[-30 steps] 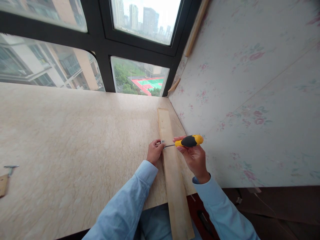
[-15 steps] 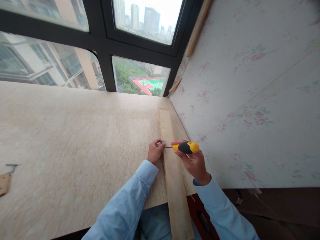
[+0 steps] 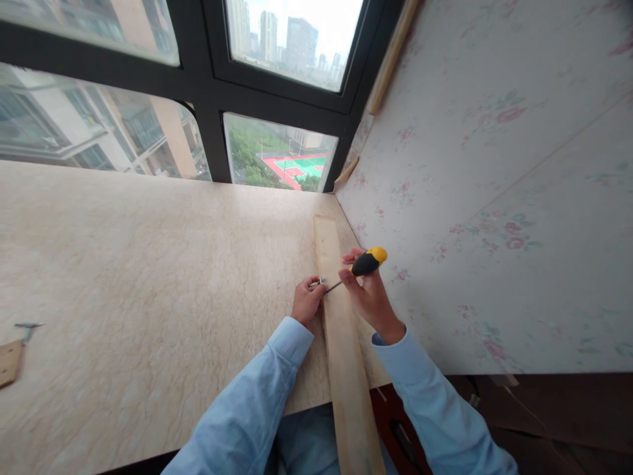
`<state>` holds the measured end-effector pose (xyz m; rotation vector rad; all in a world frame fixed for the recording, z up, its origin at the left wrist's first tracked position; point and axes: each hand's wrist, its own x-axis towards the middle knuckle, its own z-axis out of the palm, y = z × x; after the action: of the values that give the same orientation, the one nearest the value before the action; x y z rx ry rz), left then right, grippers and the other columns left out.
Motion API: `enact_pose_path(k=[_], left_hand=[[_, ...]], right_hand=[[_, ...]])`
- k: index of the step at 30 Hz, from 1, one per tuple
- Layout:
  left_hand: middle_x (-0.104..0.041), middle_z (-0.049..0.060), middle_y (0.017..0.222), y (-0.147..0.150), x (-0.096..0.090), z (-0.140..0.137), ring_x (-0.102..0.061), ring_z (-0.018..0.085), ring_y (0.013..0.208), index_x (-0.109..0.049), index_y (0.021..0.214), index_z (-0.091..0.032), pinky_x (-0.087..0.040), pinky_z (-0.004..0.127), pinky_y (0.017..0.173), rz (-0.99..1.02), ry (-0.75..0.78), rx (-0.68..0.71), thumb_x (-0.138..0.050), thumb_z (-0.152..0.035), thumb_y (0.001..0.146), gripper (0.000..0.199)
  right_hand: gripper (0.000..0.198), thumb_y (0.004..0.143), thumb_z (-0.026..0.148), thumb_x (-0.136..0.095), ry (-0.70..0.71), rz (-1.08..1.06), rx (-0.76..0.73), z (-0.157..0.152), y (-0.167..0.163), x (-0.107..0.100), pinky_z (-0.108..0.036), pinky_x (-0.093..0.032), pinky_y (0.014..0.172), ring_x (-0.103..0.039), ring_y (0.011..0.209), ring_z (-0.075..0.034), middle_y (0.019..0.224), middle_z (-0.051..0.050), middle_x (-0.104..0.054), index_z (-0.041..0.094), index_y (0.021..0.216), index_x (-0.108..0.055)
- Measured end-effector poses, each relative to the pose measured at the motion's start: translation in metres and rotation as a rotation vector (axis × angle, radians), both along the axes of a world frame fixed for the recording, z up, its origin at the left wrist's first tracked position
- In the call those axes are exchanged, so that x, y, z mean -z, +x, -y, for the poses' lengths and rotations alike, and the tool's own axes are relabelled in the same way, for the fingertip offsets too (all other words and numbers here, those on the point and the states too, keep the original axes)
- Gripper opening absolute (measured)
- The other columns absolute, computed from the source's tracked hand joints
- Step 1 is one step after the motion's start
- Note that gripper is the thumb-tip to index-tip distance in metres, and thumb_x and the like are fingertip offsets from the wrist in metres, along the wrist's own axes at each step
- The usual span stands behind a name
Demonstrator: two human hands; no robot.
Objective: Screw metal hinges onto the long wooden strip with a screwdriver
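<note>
A long pale wooden board (image 3: 346, 356) lies over the marble-patterned sill, its near end jutting past the front edge. My left hand (image 3: 307, 300) is closed at the board's left edge, pinching a small shiny metal piece (image 3: 322, 282) whose exact kind is too small to make out. In my right hand (image 3: 368, 293) is a screwdriver (image 3: 366, 262) with a yellow and black handle, gripped by the fingers above the board. Its thin shaft slants down to the left, and the tip meets the spot by my left fingertips.
Far left on the marble sill (image 3: 163, 284) lie a T-shaped metal piece (image 3: 28, 328) and a wooden piece with holes (image 3: 10, 363). A flowered wall (image 3: 475, 218) rises close on the right. The dark window frame (image 3: 277, 99) stands behind.
My right hand has moved up and slightly left, tilting the screwdriver's handle upward. The fingers have shifted on the handle. My left hand and the board stay in place.
</note>
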<state>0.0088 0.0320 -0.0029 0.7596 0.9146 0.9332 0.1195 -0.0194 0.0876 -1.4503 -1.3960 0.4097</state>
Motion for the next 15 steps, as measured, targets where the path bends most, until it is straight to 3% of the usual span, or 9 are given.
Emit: enact_pose_path(k=[2,4,7,9,12,14,15], left_hand=[[-0.068,0.002,0.068,0.0,0.0,0.0,-0.059,0.012,0.058,-0.067,0.09,-0.014,-0.044,0.02,0.053,0.004,-0.009,0.0,-0.072,-0.022,0.067,0.025],[-0.067,0.001,0.067,0.001,0.0,-0.001,-0.058,0.012,0.057,-0.067,0.088,-0.014,-0.043,0.02,0.052,0.005,-0.014,-0.001,-0.072,-0.021,0.066,0.023],[-0.067,0.001,0.066,0.001,0.001,-0.001,-0.058,0.012,0.056,-0.067,0.089,-0.015,-0.042,0.02,0.05,0.001,-0.013,-0.006,-0.073,-0.022,0.065,0.025],[-0.067,0.001,0.068,0.001,0.001,0.0,-0.058,0.012,0.056,-0.067,0.09,-0.015,-0.041,0.019,0.049,-0.001,-0.004,-0.002,-0.073,-0.023,0.066,0.026],[-0.068,0.002,0.069,0.0,-0.001,0.002,-0.057,0.012,0.056,-0.067,0.089,-0.015,-0.039,0.019,0.048,-0.014,0.014,0.007,-0.074,-0.025,0.067,0.026],[-0.066,0.001,0.067,-0.001,-0.002,0.002,-0.056,0.011,0.054,-0.067,0.088,-0.015,-0.037,0.018,0.047,-0.03,0.024,0.004,-0.075,-0.027,0.066,0.026],[-0.066,0.001,0.066,-0.001,-0.002,0.002,-0.055,0.011,0.054,-0.067,0.088,-0.014,-0.036,0.018,0.046,-0.034,0.025,0.002,-0.075,-0.027,0.066,0.026]], right_hand=[[0.059,0.086,0.046,-0.064,-0.011,-0.102,-0.122,0.006,-0.002,-0.004,-0.045,-0.042,0.11,-0.052,0.127,-0.023,0.137,-0.01,-0.052,0.028,0.135,-0.037],[0.062,0.087,0.042,-0.064,-0.039,-0.186,-0.223,0.015,-0.004,-0.009,-0.045,-0.038,0.114,-0.045,0.136,-0.021,0.147,-0.009,-0.045,0.031,0.139,-0.031],[0.056,0.09,0.041,-0.062,-0.073,-0.221,-0.25,0.025,-0.004,-0.016,-0.045,-0.045,0.108,-0.053,0.129,-0.022,0.138,-0.01,-0.056,0.029,0.137,-0.036],[0.051,0.085,0.046,-0.068,-0.085,-0.147,-0.135,0.026,-0.004,-0.019,-0.043,-0.054,0.097,-0.065,0.113,-0.024,0.119,-0.009,-0.069,0.026,0.128,-0.048],[0.053,0.067,0.055,-0.081,-0.09,0.056,0.176,0.02,-0.001,-0.02,-0.042,-0.06,0.076,-0.072,0.076,-0.027,0.088,-0.007,-0.074,0.021,0.102,-0.06],[0.062,0.061,0.058,-0.083,-0.083,0.134,0.257,0.016,0.001,-0.019,-0.043,-0.059,0.074,-0.07,0.067,-0.026,0.082,-0.007,-0.072,0.019,0.104,-0.06],[0.068,0.064,0.057,-0.082,-0.078,0.137,0.222,0.015,0.002,-0.018,-0.043,-0.059,0.078,-0.071,0.074,-0.026,0.087,-0.008,-0.072,0.019,0.114,-0.057]])
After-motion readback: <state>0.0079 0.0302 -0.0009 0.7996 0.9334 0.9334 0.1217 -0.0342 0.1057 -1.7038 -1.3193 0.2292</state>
